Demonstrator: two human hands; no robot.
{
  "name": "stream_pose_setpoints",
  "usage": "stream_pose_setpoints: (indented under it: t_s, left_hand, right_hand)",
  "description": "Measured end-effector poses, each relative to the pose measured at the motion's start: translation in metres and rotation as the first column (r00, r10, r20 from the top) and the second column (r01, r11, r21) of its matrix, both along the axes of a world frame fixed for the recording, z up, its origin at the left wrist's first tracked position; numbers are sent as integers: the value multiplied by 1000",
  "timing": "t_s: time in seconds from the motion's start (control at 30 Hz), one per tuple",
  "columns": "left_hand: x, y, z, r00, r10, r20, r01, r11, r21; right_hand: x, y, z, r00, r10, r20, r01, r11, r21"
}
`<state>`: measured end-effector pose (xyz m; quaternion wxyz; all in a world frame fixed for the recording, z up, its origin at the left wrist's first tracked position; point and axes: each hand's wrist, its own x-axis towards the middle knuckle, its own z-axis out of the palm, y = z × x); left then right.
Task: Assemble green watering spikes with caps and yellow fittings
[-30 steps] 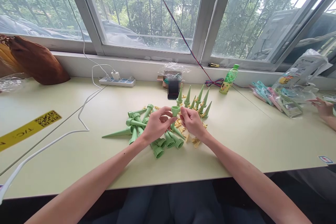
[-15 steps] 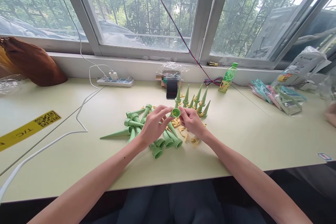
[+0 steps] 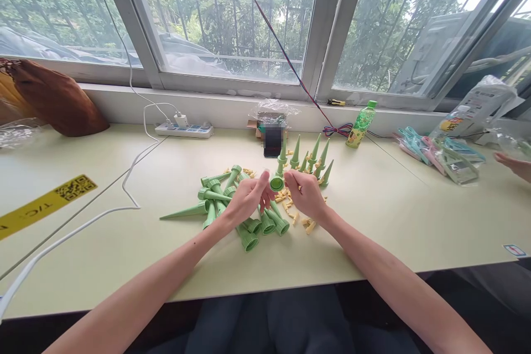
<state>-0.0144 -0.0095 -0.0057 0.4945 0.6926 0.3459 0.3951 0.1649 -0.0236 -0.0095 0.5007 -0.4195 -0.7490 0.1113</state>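
Note:
My left hand (image 3: 248,197) is closed around a green plastic watering spike (image 3: 276,183), its round threaded open end facing me. Just to its right, my right hand (image 3: 306,194) is pinched shut beside the rim; whatever is between those fingers is hidden. Green spikes (image 3: 215,196) lie in a heap under and left of my left hand, several with open ends toward me. Behind my right hand, assembled spikes (image 3: 295,161) stand points up with small yellow valves on them. Loose yellow valves (image 3: 309,227) are scattered below my hands.
A phone (image 3: 272,144) leans on a small box at the back. Beyond it run a power strip (image 3: 185,130) and white cable. Right of these are a green drink bottle (image 3: 361,124) and bagged pastel plastic items (image 3: 440,155). Another person's hand (image 3: 514,166) is at the far right.
My left thumb has lifted and the spike's open end has tilted and dropped slightly. My right hand has turned into a tighter pinch. The other person's hand has come further into view.

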Motion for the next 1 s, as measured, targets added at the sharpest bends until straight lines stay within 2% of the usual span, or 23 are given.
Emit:
stream_pose_setpoints:
  t_s: [0.2, 0.37, 0.47, 0.57, 0.73, 0.9, 1.0]
  left_hand:
    - [-1, 1, -7, 999, -34, -9, 34, 999, 18]
    - [-4, 0, -6, 996, -65, -55, 69, 995, 69]
    - [-5, -2, -3, 992, -64, -111, 79, 988, 135]
    - [-4, -3, -1, 990, -25, -141, 61, 965, 257]
    - [-4, -2, -2, 980, 67, -186, 42, 848, 528]
    - [-7, 2, -6, 971, 80, -224, 91, 745, 661]
    - [-10, 4, -7, 968, 105, -229, 105, 656, 748]
  right_hand:
    - [-1, 1, -4, 999, 22, 25, -22, 1000, 11]
    - [-2, 1, -5, 999, 34, 9, -34, 999, 0]
    - [-2, 1, -4, 1000, 30, 9, -30, 1000, -10]
    - [-1, 1, -3, 999, 30, 13, -30, 1000, -6]
    - [0, 2, -3, 999, 38, 19, -37, 999, -11]
    - [0, 1, -2, 999, 29, 29, -29, 999, -16]
    - [-1, 1, -2, 999, 25, 41, -24, 1000, -18]
